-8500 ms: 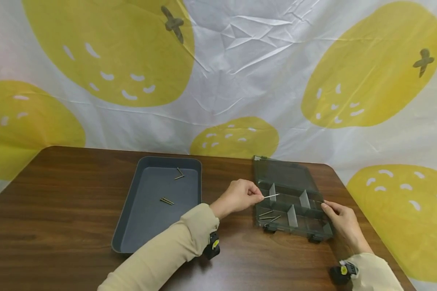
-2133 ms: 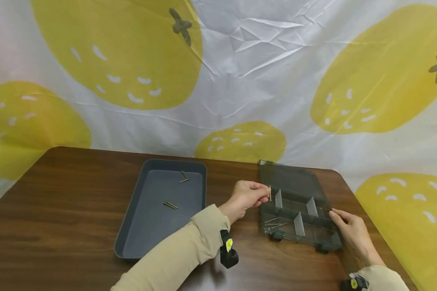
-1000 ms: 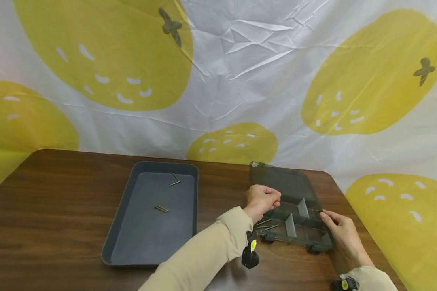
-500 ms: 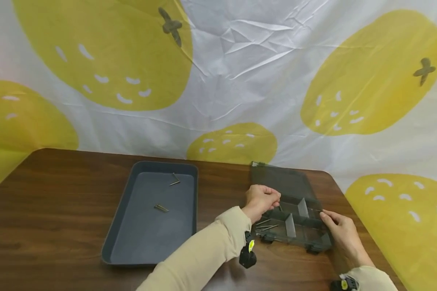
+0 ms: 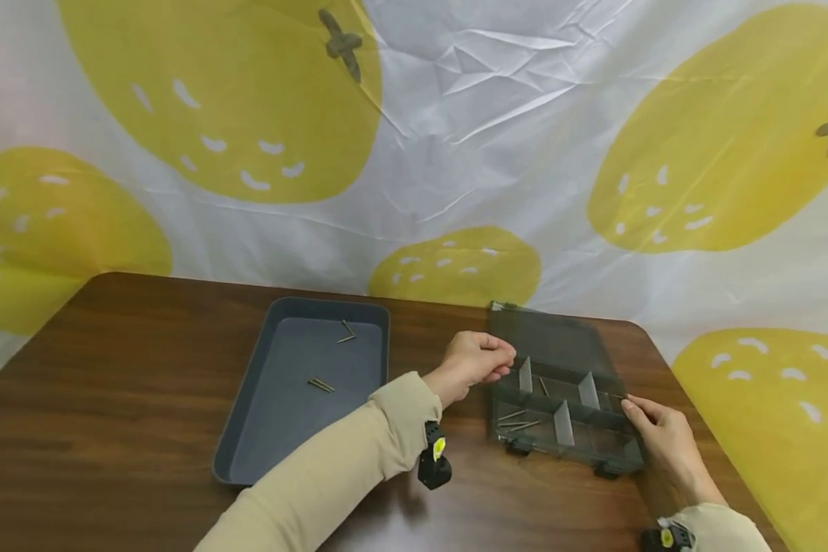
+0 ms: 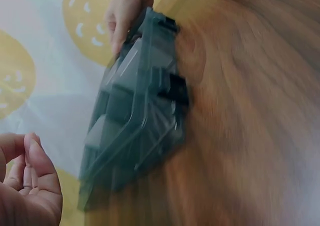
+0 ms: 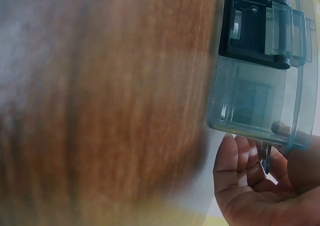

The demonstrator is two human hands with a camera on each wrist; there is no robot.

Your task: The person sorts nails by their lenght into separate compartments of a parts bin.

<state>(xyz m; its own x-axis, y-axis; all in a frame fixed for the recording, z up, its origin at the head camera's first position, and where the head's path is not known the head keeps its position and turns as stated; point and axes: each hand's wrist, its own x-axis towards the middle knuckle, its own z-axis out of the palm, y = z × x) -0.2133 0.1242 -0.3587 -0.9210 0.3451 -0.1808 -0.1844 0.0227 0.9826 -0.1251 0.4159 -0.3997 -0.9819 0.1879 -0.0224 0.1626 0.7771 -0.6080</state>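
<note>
My left hand point(image 5: 479, 358) hovers left of the compartment box point(image 5: 596, 418), thumb and index tips together and fingers curled, nothing visible between them. In the left wrist view the pinch of that hand point(image 6: 30, 178) stands apart from the box point(image 6: 135, 105). My right hand point(image 5: 669, 445) grips the box's right edge; in the right wrist view its thumb lies over the rim and the fingers below. The box is smoky, see-through, its lid point(image 5: 552, 333) open toward the back. One thin screw point(image 5: 543, 386) leans in the back middle compartment; several screws point(image 5: 519, 423) lie in the front left one.
A dark grey tray point(image 5: 231, 429) stands left of the box. In it lie two screws point(image 5: 320, 385) near the middle and two more point(image 5: 346, 332) at the back right. A patterned cloth point(image 5: 448, 176) hangs behind the wooden table point(image 5: 131, 399).
The left hand brought a screw over the back row, let it go into the back middle compartment, and has drawn back left. The right hand keeps its grip on the box edge.
</note>
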